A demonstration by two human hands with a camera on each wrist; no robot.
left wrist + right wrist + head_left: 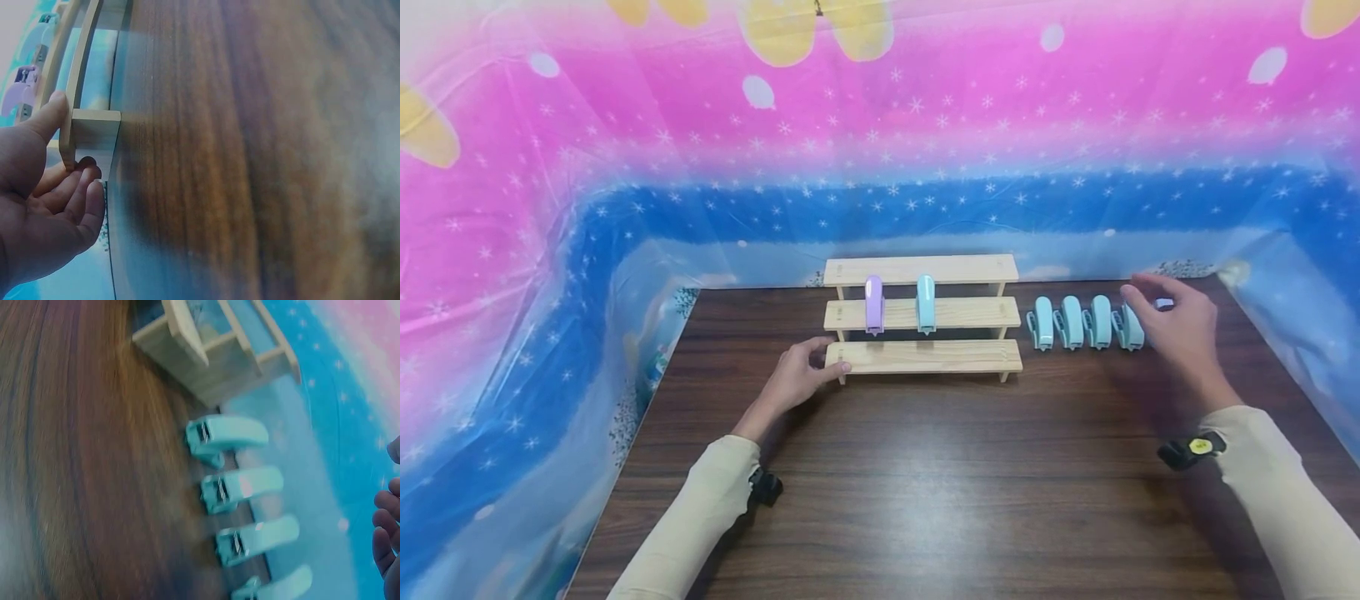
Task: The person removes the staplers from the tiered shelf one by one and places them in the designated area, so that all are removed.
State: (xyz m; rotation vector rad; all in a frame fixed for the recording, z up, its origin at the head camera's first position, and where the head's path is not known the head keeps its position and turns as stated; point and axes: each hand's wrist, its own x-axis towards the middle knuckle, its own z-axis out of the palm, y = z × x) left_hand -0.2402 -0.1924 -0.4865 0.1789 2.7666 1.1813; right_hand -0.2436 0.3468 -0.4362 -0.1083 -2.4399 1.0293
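My left hand (795, 377) grips the left end of the bottom step of a three-step wooden display rack (925, 358). Its thumb lies on the step and its fingers reach round the end, as the left wrist view shows. A purple mini stapler (874, 305) and a teal mini stapler (926, 304) stand on the middle step. My right hand (1183, 325) hovers by the right end of a row of several teal staplers (1071, 322), overlapping the end stapler (1129, 327). Its fingers (386, 519) bend loosely, apart from the thumb, with nothing seen between them.
A small pale object (1163, 304) shows past my right hand, mostly hidden. Dark wood-grain table (917, 483) extends in front of the rack. Behind and at the sides hangs a pink and blue patterned cloth (865, 200).
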